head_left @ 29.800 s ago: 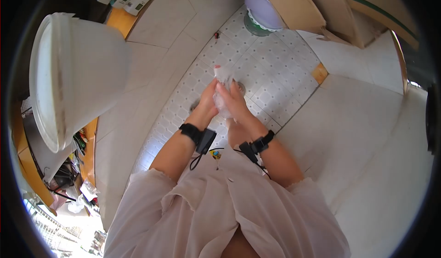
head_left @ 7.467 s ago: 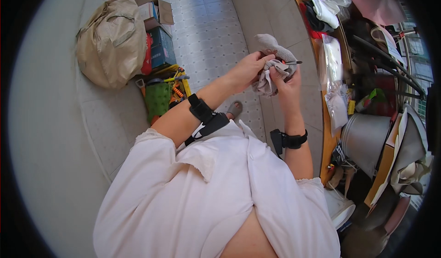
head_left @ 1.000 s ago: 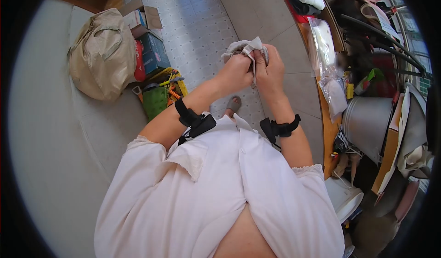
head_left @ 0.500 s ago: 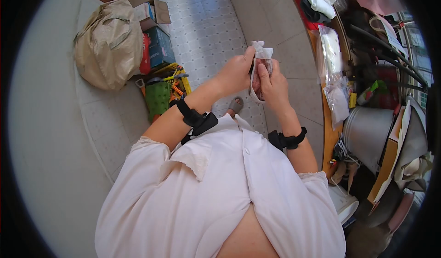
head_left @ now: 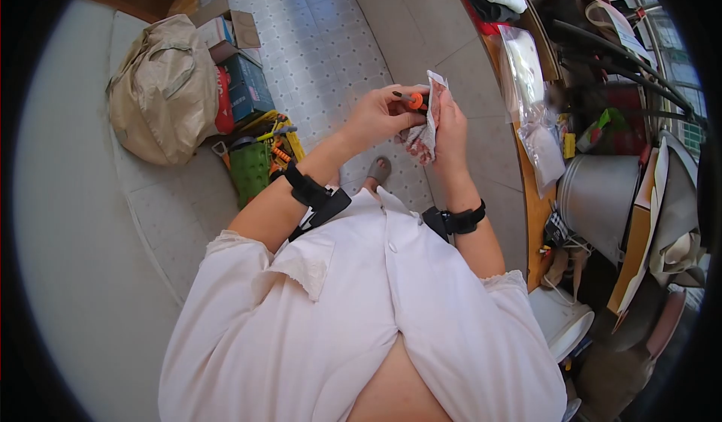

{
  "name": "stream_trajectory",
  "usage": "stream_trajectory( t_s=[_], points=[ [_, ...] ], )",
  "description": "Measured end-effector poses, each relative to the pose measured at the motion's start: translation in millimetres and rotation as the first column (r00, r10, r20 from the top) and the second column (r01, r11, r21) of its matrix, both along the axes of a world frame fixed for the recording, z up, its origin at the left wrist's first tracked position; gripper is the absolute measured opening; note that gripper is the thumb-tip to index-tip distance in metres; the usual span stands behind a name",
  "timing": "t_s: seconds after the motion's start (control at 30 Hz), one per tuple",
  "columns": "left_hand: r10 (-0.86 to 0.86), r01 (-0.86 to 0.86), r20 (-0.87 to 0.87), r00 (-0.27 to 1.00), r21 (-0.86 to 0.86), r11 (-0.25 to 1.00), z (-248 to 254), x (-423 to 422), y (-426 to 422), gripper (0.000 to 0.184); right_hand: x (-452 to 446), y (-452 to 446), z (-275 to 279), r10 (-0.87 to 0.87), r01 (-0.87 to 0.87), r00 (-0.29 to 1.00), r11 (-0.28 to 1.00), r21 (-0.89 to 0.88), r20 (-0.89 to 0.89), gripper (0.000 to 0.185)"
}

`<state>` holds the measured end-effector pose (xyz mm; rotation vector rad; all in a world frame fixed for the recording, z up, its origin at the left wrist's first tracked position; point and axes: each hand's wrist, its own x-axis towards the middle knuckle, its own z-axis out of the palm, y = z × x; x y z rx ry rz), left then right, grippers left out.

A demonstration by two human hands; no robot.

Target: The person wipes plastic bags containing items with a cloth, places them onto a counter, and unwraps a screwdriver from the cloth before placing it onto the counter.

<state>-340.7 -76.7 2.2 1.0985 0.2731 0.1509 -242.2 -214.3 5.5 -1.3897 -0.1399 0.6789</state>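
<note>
Near the upper middle of the view, my left hand point(head_left: 382, 119) pinches a small orange and black tool point(head_left: 414, 100) whose dark tip points left. Beside it, my right hand point(head_left: 450, 132) grips a crumpled white cloth with reddish patches point(head_left: 421, 140), which hangs between both hands. The tool's other end lies against the cloth, partly hidden by it. Black straps with small boxes are round both wrists.
At the left a beige bag point(head_left: 164, 91) sits beside a teal box point(head_left: 247, 87) and a green container point(head_left: 250, 172) with tools. A cluttered wooden shelf point(head_left: 535, 219) runs down the right, with a grey bucket point(head_left: 599, 205). A slippered foot point(head_left: 378, 169) is below my hands.
The orange and black tool now shows in my left hand; it was out of sight in the two frames before. The cloth has been turned and bunched differently, and both hands have shifted slightly.
</note>
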Motion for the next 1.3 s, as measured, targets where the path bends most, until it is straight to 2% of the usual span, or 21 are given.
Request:
stream_trajectory(
  t_s=[0.07,0.17,0.23,0.27,0.33,0.37,0.4,0.43,0.47,0.53,0.67,0.7,0.73,0.87,0.93,1.03,1.17,1.2,1.23,1.27,1.3],
  points=[
    [0.033,-0.037,0.059,0.998,0.069,0.997,-6,2,-2,0.036,5,-4,-5,0.042,-0.041,0.999,0.999,0.004,-0.018,0.049],
    [0.044,-0.033,-0.08,0.996,0.131,0.991,0,1,11,0.034,10,-11,0,0.108,-0.099,0.991,0.99,-0.105,0.082,0.049],
    [0.084,-0.084,-0.013,0.996,-0.027,0.996,0,3,20,0.032,18,-19,13,0.044,-0.042,0.999,0.997,-0.07,0.023,0.049],
    [0.087,-0.088,-0.012,0.996,-0.024,0.996,1,4,22,0.032,23,-23,22,-0.012,0.011,0.999,0.999,-0.038,-0.038,0.049],
    [0.004,-0.005,-0.117,0.993,-0.006,1.0,5,1,23,0.027,26,-25,34,0.058,-0.056,0.997,0.998,0.035,-0.058,0.057],
    [-0.001,0.0,-0.122,0.993,-0.008,1.0,4,2,15,0.027,25,-22,26,0.14,-0.141,0.99,0.99,0.01,0.026,0.05],
    [-0.042,0.054,-0.096,0.995,0.126,0.991,3,6,3,0.024,23,-21,14,0.217,-0.215,0.97,0.976,-0.026,0.107,0.042],
    [-0.087,0.102,-0.067,0.994,0.262,0.96,2,11,-4,0.02,9,-5,-13,0.159,-0.101,0.833,0.985,-0.138,0.53,0.035],
    [-0.1,0.113,-0.063,0.993,0.262,0.958,4,12,-7,0.02,6,-2,-7,0.149,-0.088,0.833,0.986,-0.139,0.532,0.035],
    [-0.061,0.123,-0.118,0.991,0.649,0.751,10,11,-6,0.019,6,5,14,0.229,-0.076,0.803,0.955,-0.287,0.55,0.033],
    [-0.088,0.236,-0.257,0.962,0.633,0.737,12,-3,-4,0.018,4,2,7,0.275,-0.101,0.795,0.939,-0.329,0.541,0.029],
    [-0.138,0.241,-0.242,0.961,0.474,0.847,8,-6,-9,0.018,4,-1,6,0.279,-0.109,0.798,0.938,-0.328,0.534,0.029],
    [-0.182,0.241,-0.212,0.96,0.299,0.923,3,-9,-11,0.019,5,-5,8,0.328,-0.167,0.829,0.918,-0.359,0.454,0.028],
    [-0.318,0.373,-0.246,0.916,0.221,0.901,-5,-20,-17,0.023,9,-24,1,0.466,-0.304,0.822,0.845,-0.44,0.327,0.028],
    [-0.409,0.465,-0.315,0.857,0.129,0.876,-4,-21,-18,0.032,9,-31,6,0.49,-0.343,0.83,0.825,-0.449,0.267,0.028],
    [-0.486,0.549,-0.333,0.808,0.128,0.826,-7,-21,-17,0.035,12,-41,4,0.51,-0.393,0.841,0.807,-0.441,0.183,0.031],
    [-0.459,0.494,-0.278,0.844,0.065,0.867,-27,-25,-16,0.038,17,-59,-21,0.407,-0.349,0.908,0.865,-0.36,0.098,0.037],
    [-0.364,0.385,-0.261,0.894,0.034,0.922,-36,-25,-12,0.036,17,-58,-12,0.399,-0.341,0.911,0.869,-0.36,0.1,0.037],
    [-0.264,0.272,-0.246,0.933,0.001,0.962,-36,-24,-9,0.034,18,-56,5,0.256,-0.281,0.958,0.928,-0.244,-0.128,0.039],
    [-0.275,0.283,-0.241,0.931,-0.002,0.959,-36,-23,-8,0.034,18,-58,15,0.121,-0.184,0.924,0.972,-0.145,-0.363,0.042],
    [-0.185,0.242,-0.279,0.942,0.186,0.952,-26,-19,-3,0.032,23,-63,13,0.221,-0.247,0.88,0.969,-0.006,-0.421,0.045]
  ],
)
